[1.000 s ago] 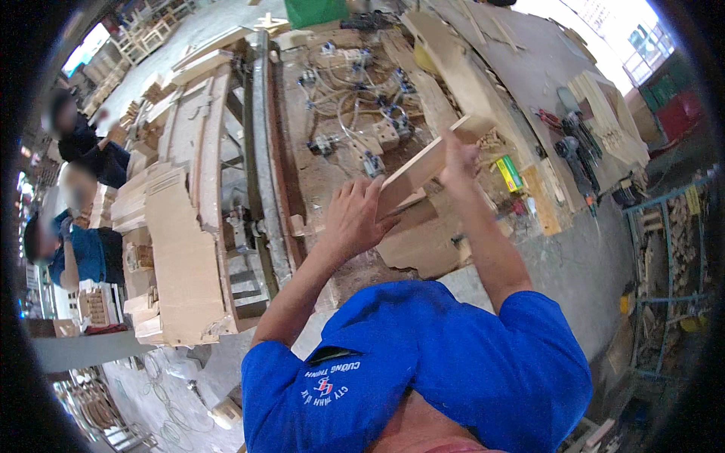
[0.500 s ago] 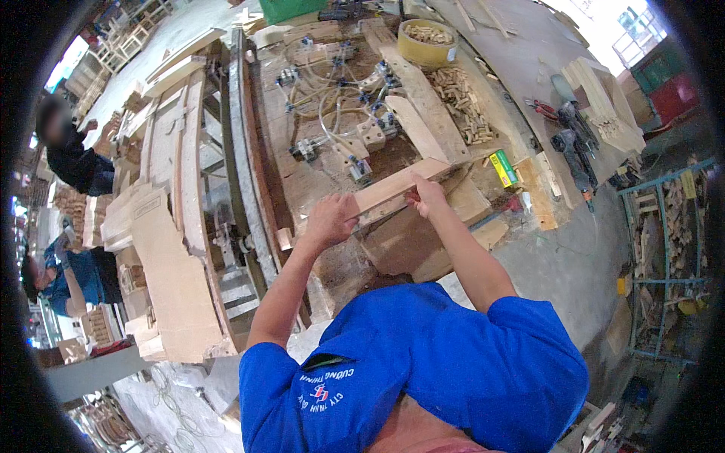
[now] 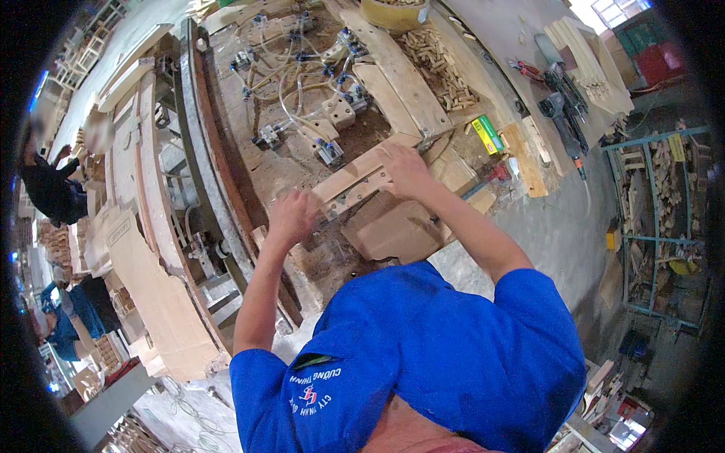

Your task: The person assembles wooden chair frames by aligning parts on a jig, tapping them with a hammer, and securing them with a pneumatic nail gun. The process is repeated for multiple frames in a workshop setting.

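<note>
A pale wooden piece (image 3: 349, 180) spans the space between my hands, tilted up toward the right. Its side facing me shows several dark holes. My right hand (image 3: 408, 172) is closed around its right end, thumb below. At the left end is my left hand (image 3: 294, 217), its fingers blurred by motion; whether they still grip the wood I cannot tell. Behind the piece, metal fittings (image 3: 332, 115) joined by clear hoses sit on the dusty bench (image 3: 226, 140). Beneath it and nearer me lies a sheet of brown cardboard (image 3: 396, 226).
Wooden dowels (image 3: 442, 68) lie heaped beside a yellow tub (image 3: 394, 15). A green and yellow box (image 3: 487, 134) and power tools (image 3: 560, 109) are on the right. A metal rail (image 3: 211, 143) runs along the left. Two people (image 3: 49, 181) are farther left.
The wooden piece has rolled, so its holed side now shows. My hands have shifted, the right one now reaching over the piece's top. The whole view has swung slightly.
</note>
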The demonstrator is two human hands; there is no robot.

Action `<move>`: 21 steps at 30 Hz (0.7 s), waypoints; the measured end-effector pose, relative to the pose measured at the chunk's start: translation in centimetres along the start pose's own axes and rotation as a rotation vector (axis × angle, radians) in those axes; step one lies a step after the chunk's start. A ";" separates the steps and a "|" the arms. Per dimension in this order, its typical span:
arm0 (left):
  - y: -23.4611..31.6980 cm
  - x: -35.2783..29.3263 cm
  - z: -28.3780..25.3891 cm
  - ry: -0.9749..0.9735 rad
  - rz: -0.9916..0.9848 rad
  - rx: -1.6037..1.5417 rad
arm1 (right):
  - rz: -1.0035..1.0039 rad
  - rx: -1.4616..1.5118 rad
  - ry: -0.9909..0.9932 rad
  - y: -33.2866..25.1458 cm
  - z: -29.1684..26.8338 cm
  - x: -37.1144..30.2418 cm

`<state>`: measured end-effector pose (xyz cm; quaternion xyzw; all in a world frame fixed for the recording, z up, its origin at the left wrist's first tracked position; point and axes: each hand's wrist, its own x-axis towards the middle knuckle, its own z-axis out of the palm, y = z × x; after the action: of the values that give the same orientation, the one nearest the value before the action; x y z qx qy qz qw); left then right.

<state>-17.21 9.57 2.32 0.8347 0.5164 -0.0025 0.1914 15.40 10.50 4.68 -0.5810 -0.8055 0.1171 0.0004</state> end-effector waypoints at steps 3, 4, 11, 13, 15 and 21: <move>-1.3 -2.4 -0.7 0.067 0.038 0.166 | -0.153 -0.196 -0.001 1.3 1.6 2.1; -1.6 -2.3 -0.7 0.007 0.004 0.153 | -0.198 -0.250 0.007 1.6 1.9 2.7; -2.3 -2.1 0.7 0.129 0.101 0.096 | -0.183 -0.125 -0.156 2.3 1.1 4.1; -2.6 -2.1 1.1 0.172 0.134 0.116 | -0.174 -0.082 -0.134 2.1 1.4 4.1; -2.6 -2.0 1.5 0.121 0.088 0.076 | -0.165 -0.081 -0.111 2.0 1.5 4.1; -3.9 -2.3 2.4 0.230 0.237 0.193 | -0.126 -0.100 -0.170 2.2 1.8 4.9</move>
<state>-21.21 8.32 -0.71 0.8989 0.4304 0.0658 0.0492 15.61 15.39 1.84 -0.5166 -0.8422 0.1254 -0.0897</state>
